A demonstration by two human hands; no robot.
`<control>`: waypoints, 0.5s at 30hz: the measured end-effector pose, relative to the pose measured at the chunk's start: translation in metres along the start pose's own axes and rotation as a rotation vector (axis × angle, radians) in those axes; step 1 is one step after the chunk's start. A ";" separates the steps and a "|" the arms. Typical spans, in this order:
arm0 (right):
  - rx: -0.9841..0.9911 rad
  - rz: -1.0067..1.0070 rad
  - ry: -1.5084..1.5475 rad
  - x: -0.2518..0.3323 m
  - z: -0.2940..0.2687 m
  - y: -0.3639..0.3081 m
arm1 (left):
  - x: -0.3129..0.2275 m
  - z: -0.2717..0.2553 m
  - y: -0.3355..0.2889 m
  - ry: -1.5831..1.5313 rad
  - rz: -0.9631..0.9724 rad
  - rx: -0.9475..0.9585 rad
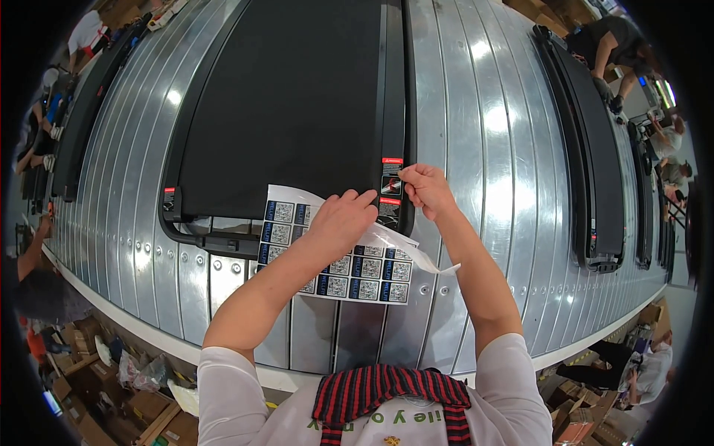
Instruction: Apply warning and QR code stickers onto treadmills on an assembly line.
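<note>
A black treadmill deck [290,97] lies in front of me with its near end toward me. On its right side rail [394,89] sits a red, white and black warning label [390,169], at whose right edge the thumb and forefinger of my right hand [430,192] are pinched. My left hand [342,221] lies over a sheet of square-code stickers [368,281], its fingers bent and their tips close to the label's lower left. White backing paper [428,262] curls out on the right, below my right wrist. My left thumb is hidden.
The deck rests on a metal slatted table [483,163] with a pale front edge [275,379]. Another black deck [587,149] lies to the right, and one more [97,111] to the left. Several people work around, one person [610,52] at the far right. Cardboard boxes [149,409] fill the floor at lower left.
</note>
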State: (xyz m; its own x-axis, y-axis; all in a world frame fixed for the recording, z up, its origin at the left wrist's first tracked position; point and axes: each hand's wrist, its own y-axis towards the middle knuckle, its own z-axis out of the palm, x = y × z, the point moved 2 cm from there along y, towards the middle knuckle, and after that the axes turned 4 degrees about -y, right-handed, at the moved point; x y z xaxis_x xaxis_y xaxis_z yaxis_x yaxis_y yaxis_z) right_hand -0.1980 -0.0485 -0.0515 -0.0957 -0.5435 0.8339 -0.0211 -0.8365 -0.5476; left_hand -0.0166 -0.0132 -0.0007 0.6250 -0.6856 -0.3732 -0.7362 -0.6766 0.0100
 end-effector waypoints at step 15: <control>-0.045 -0.042 0.004 -0.003 0.006 0.001 | 0.001 -0.002 0.011 -0.008 -0.020 0.148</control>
State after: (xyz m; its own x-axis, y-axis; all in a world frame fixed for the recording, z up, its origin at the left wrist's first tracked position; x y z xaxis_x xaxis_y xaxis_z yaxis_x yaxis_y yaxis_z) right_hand -0.1914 -0.0481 -0.0544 -0.0978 -0.5081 0.8557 -0.0698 -0.8542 -0.5152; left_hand -0.0232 -0.0220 0.0009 0.6382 -0.6699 -0.3793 -0.7542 -0.6429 -0.1337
